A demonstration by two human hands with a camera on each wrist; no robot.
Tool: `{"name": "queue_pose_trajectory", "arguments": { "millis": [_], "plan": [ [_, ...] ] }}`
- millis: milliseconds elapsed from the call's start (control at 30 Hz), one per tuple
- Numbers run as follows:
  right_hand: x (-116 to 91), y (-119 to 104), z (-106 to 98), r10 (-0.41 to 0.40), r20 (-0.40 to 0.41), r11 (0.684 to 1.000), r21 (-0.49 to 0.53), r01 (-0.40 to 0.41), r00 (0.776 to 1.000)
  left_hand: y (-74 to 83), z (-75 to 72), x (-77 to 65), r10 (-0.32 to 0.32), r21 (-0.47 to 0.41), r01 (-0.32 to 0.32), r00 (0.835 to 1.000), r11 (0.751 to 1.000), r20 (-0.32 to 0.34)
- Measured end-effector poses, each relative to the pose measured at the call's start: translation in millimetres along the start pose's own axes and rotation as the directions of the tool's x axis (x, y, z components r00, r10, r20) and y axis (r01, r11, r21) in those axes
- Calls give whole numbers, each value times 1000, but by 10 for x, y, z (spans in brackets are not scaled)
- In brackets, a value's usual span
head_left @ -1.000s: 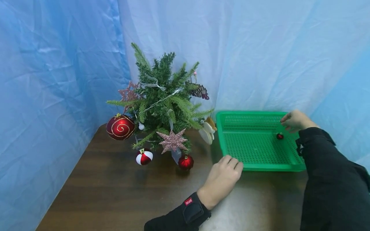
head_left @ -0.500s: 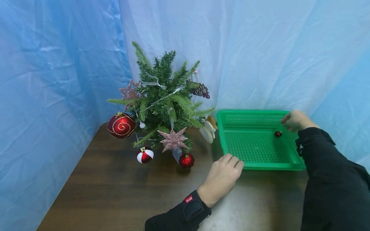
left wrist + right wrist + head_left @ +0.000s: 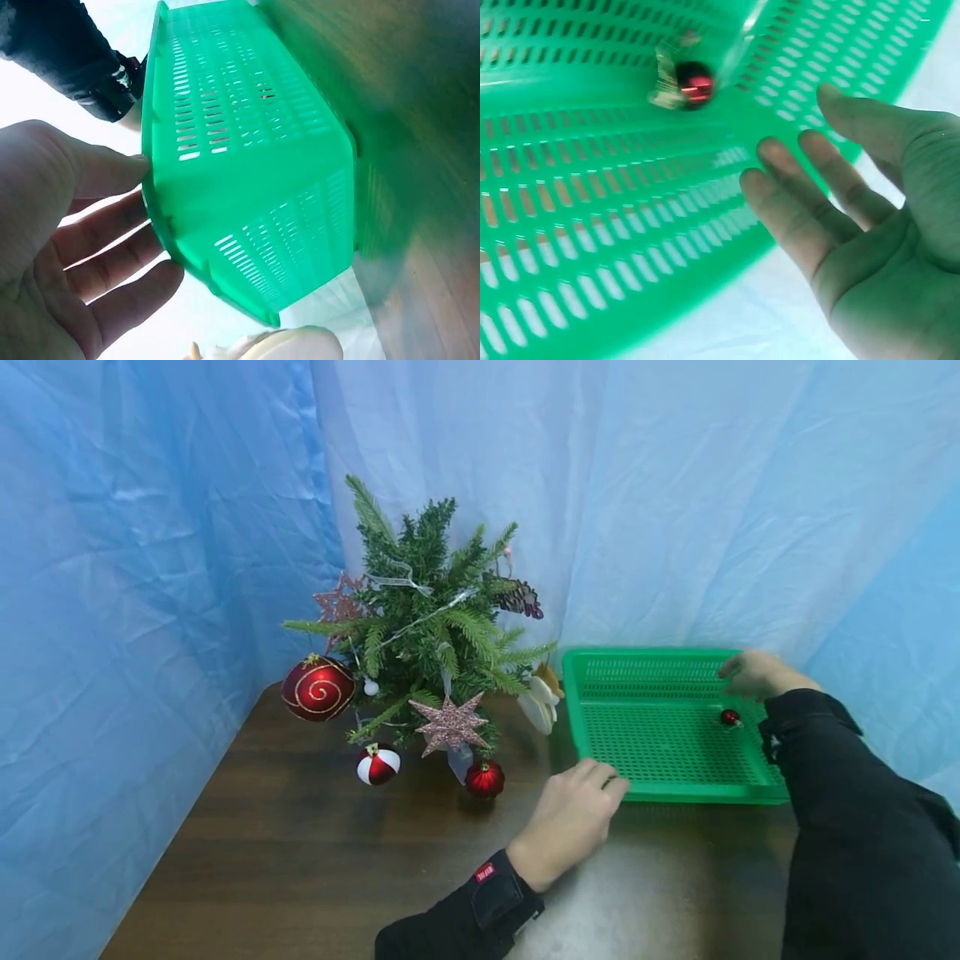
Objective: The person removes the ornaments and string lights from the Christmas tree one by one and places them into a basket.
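Note:
The green plastic basket (image 3: pixel 675 793) stands on the table at the right. My left hand (image 3: pixel 573 814) is at its near left corner. In the left wrist view, the thumb and fingertips (image 3: pixel 161 277) are right at the rim, the fingers loosely bent. Over the far right corner my right hand (image 3: pixel 761 675) is spread, with nothing between its fingers in the right wrist view. A small red Christmas ball (image 3: pixel 730 717) lies on the basket floor below it; a gold tie (image 3: pixel 665 86) shows beside it.
A small artificial Christmas tree (image 3: pixel 427 602) stands left of the basket. From it hang a large red ball (image 3: pixel 318 688), a red-and-white ball (image 3: pixel 378 766), a ribbed red ball (image 3: pixel 485 779) and a glittery star (image 3: pixel 450 725). Blue cloth (image 3: pixel 750 510) hangs behind.
The small red ball has rolled about on the basket floor. My right hand has shifted slightly left, and my left fingers have eased a little away from the rim.

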State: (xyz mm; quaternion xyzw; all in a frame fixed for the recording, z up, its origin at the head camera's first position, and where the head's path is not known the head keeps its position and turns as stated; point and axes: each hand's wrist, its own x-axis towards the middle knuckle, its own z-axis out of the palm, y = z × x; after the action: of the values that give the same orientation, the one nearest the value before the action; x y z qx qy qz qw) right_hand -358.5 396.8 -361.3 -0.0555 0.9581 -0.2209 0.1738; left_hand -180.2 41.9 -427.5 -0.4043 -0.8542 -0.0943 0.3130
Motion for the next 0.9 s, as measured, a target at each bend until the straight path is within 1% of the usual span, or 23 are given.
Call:
{"name": "queue_pose_trajectory", "arguments": {
  "millis": [100, 200, 233, 300, 367, 433, 500, 600, 667, 733, 833, 900],
  "plan": [
    [19, -151, -51, -52, -13, 999, -8, 52, 999, -56, -33, 6, -51, -67, 49, 998, 997, -24],
    [38, -365, -108, -116, -42, 993, -4, 116, 992, -121, -58, 21, -121, -132, 110, 989, 985, -82],
    [37, -451, -125, -144, -54, 990, -8, 143, 988, -142, -61, 26, -150, -157, 132, 983, 979, -104],
    [27, -637, -149, -194, -75, 981, -10, 194, 978, -176, -61, 35, -214, -220, 179, 966, 959, -147],
    [9, -828, -159, -240, -95, 971, -21, 239, 966, -196, -58, 39, -279, -285, 225, 946, 932, -165],
    [-4, -1009, -149, -286, -115, 958, -34, 284, 951, -205, -46, 38, -343, -351, 273, 926, 896, -155],
    [-14, -1184, -124, -334, -126, 942, -49, 331, 934, -207, -32, 35, -402, -417, 321, 907, 850, -123],
    [-28, -1442, -57, -414, -118, 910, -32, 413, 903, -216, -4, 28, -484, -512, 392, 873, 764, -54],
    [-41, -1605, -1, -468, -96, 882, 6, 471, 879, -229, 19, 26, -528, -557, 430, 849, 710, -19],
    [-46, -1745, 68, -505, -69, 857, 76, 510, 860, -250, 38, 24, -560, -592, 460, 828, 662, 17],
    [-41, -1906, 176, -550, -31, 819, 177, 546, 835, -282, 56, 26, -591, -628, 494, 804, 601, 66],
    [-31, -1975, 242, -567, -11, 799, 237, 553, 823, -298, 59, 27, -607, -650, 517, 788, 557, 106]
  ]
}}
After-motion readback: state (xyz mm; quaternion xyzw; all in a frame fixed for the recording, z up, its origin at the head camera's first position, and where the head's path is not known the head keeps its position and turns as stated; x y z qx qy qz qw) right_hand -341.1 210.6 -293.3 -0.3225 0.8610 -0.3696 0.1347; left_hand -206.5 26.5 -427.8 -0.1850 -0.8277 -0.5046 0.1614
